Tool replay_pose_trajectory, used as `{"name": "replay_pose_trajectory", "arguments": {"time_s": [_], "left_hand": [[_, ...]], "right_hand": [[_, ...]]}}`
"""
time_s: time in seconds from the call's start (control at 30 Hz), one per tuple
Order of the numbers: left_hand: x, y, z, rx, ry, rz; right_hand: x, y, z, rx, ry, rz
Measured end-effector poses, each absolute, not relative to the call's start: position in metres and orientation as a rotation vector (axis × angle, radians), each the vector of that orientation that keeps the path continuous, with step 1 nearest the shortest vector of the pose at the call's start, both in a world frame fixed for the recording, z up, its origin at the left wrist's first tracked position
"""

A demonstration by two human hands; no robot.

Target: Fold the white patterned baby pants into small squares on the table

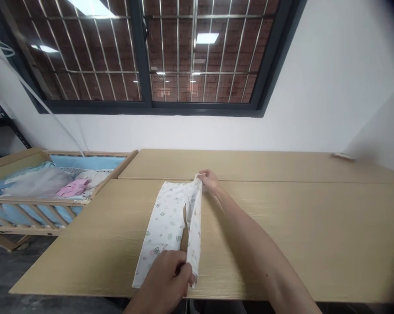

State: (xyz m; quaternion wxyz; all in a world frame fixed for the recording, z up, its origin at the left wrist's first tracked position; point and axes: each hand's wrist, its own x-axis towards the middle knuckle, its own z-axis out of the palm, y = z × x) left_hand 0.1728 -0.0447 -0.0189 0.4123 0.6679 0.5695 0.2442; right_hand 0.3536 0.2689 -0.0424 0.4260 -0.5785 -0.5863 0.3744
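A pair of white baby pants (166, 222) with a small green and brown print lies on the tan board (282, 231). A narrow gap between the two legs shows the board beneath. My left hand (171, 277) is closed on the bottom end of the right leg, near the board's front edge. At the far end, my right hand (209, 179) pinches the top right corner. The right side is lifted a little and creased between my hands, while the left side rests flat. Some of my left fingertips are hidden.
To the left stands a wooden crib (108, 183) with blue lining, holding a pink cloth (73, 187) and a pale sheer bundle (40, 181). A small flat object (344, 156) sits at the board's back right. Behind are a white wall and a barred window (200, 56).
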Motion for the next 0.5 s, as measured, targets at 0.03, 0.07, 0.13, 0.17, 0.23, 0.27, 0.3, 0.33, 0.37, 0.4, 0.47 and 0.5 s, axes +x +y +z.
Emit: {"name": "replay_pose_trajectory", "arguments": {"time_s": [0.03,0.07,0.13,0.17,0.23,0.27,0.3,0.33,0.37,0.4,0.47,0.5], "left_hand": [[0.166,-0.049,-0.024,1.641,1.471,0.637],[0.161,-0.053,-0.029,1.606,1.502,0.651],[0.15,-0.063,-0.042,1.541,1.535,0.671],[0.144,-0.067,-0.048,1.507,1.539,0.689],[0.133,-0.075,-0.06,1.447,1.527,0.745],[0.128,-0.078,-0.065,1.419,1.52,0.774],[0.123,-0.081,-0.07,1.399,1.519,0.801],[0.118,-0.083,-0.074,1.392,1.529,0.82],[0.113,-0.084,-0.077,1.4,1.549,0.831],[0.109,-0.085,-0.079,1.414,1.576,0.833],[0.101,-0.085,-0.083,1.441,1.616,0.816],[0.098,-0.085,-0.085,1.457,1.622,0.802]], "right_hand": [[0.343,0.269,-0.039,-1.451,-1.453,0.943],[0.332,0.269,-0.036,-1.455,-1.446,0.949],[0.308,0.269,-0.033,-1.462,-1.449,0.961],[0.295,0.269,-0.032,-1.466,-1.457,0.965],[0.271,0.268,-0.032,-1.48,-1.481,0.965],[0.26,0.268,-0.033,-1.489,-1.497,0.959],[0.249,0.268,-0.034,-1.5,-1.515,0.949],[0.24,0.268,-0.036,-1.512,-1.537,0.935],[0.231,0.268,-0.038,-1.523,-1.561,0.917],[0.223,0.268,-0.04,-1.533,-1.587,0.896],[0.21,0.267,-0.044,-1.552,-1.641,0.848],[0.204,0.266,-0.046,-1.562,-1.669,0.824]]}}
